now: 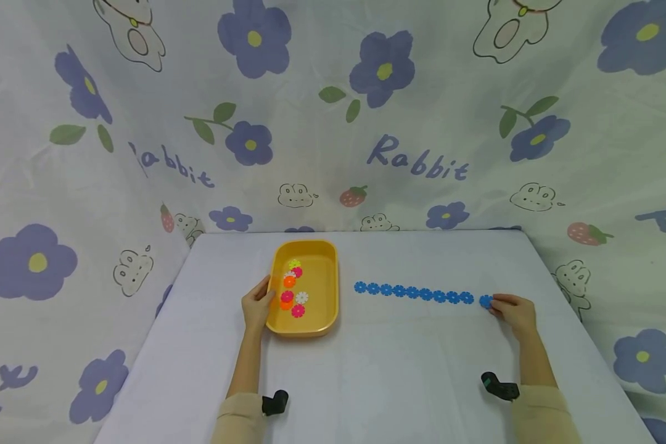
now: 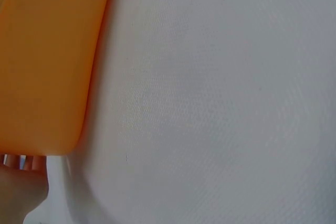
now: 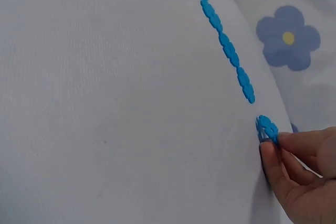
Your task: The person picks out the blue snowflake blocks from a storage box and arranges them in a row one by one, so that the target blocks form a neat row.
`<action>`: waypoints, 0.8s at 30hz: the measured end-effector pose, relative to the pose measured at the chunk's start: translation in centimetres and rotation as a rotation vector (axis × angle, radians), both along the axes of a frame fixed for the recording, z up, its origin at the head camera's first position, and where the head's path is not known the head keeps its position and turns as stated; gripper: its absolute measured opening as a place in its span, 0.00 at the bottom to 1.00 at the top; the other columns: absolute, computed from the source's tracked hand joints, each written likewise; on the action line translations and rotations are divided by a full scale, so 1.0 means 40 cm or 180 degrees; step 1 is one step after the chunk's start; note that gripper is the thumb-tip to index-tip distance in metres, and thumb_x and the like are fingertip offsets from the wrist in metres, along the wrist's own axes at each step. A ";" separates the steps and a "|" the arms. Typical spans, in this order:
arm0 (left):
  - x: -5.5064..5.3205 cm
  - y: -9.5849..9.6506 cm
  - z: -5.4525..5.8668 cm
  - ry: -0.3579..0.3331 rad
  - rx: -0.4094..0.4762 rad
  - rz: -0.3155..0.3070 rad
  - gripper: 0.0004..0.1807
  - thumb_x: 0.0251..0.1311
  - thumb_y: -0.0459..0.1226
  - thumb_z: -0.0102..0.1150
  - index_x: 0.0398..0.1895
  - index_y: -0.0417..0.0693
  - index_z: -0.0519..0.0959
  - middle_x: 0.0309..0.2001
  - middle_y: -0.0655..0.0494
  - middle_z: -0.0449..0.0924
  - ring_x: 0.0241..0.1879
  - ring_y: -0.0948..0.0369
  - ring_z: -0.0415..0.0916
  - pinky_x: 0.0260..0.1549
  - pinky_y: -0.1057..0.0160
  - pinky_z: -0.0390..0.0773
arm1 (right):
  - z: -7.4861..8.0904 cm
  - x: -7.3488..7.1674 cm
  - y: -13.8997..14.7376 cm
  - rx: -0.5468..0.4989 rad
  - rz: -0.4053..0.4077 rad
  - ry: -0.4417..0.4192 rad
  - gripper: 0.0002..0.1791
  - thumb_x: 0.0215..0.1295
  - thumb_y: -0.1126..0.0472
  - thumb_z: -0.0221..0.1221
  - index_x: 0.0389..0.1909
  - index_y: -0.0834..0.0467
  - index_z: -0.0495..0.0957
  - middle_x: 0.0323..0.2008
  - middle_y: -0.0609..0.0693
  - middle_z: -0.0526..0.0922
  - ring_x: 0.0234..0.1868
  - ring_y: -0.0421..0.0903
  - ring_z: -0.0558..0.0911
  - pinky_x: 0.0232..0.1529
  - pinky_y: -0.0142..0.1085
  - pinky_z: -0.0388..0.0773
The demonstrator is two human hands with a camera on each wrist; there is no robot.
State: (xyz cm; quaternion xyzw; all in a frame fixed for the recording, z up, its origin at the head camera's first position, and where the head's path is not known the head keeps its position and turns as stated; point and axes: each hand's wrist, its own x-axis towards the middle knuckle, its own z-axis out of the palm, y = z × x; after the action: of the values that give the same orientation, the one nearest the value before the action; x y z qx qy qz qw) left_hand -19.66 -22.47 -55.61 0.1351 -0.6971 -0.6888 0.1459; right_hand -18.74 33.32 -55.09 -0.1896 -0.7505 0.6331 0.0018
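My right hand (image 1: 515, 313) pinches a blue flower-shaped plastic disc (image 1: 486, 301) between thumb and fingers, just past the right end of a row of joined blue discs (image 1: 413, 292). In the right wrist view a small gap shows between the held disc (image 3: 268, 126) and the row (image 3: 229, 50). At the left, my left hand (image 1: 256, 304) grips the side of a yellow tray (image 1: 322, 316), thumb over the rim; its fingers (image 2: 37, 163) show at the tray's edge in the left wrist view. Pink, orange, white and yellow discs (image 1: 298, 311) lie inside the tray.
A white cloth covers the table (image 1: 388, 376). Patterned curtains (image 1: 311, 135) with flowers and rabbits hang behind and at both sides. Black wrist-worn devices (image 1: 499, 387) stick out inward at both sleeves.
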 end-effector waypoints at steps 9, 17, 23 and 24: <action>-0.011 -0.001 0.001 -0.0258 -0.0008 0.0042 0.22 0.61 0.27 0.53 0.60 0.37 0.72 0.61 0.42 0.70 0.62 0.49 0.67 0.47 0.75 0.74 | 0.000 -0.015 -0.027 0.1197 0.0090 -0.0094 0.18 0.62 0.71 0.53 0.51 0.78 0.72 0.48 0.75 0.75 0.26 0.29 0.76 0.22 0.18 0.75; -0.003 -0.002 0.035 -0.0298 0.0117 -0.0092 0.23 0.61 0.25 0.53 0.60 0.33 0.70 0.62 0.40 0.69 0.62 0.48 0.66 0.43 0.79 0.74 | -0.003 -0.014 -0.034 0.1307 0.0157 -0.0165 0.18 0.64 0.68 0.53 0.52 0.75 0.73 0.52 0.73 0.74 0.43 0.56 0.81 0.19 0.16 0.70; -0.006 -0.002 0.020 -0.0302 0.0119 -0.0062 0.23 0.62 0.26 0.53 0.61 0.36 0.70 0.62 0.42 0.69 0.63 0.50 0.66 0.45 0.79 0.73 | -0.004 -0.012 -0.033 0.1221 0.0176 -0.0181 0.19 0.65 0.67 0.52 0.54 0.74 0.72 0.54 0.73 0.73 0.34 0.38 0.81 0.22 0.15 0.71; -0.007 -0.002 0.015 -0.0300 0.0109 -0.0053 0.23 0.62 0.26 0.53 0.62 0.36 0.70 0.62 0.42 0.69 0.63 0.50 0.66 0.45 0.80 0.72 | -0.004 -0.011 -0.031 0.1194 0.0180 -0.0185 0.20 0.65 0.67 0.52 0.54 0.74 0.72 0.54 0.73 0.73 0.32 0.33 0.79 0.23 0.15 0.71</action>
State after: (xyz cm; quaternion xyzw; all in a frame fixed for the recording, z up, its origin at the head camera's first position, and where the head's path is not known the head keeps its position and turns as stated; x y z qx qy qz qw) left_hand -19.96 -22.54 -55.00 0.1641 -0.6924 -0.6948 0.1048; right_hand -19.19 32.06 -55.23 -0.1830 -0.8601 0.4761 -0.0024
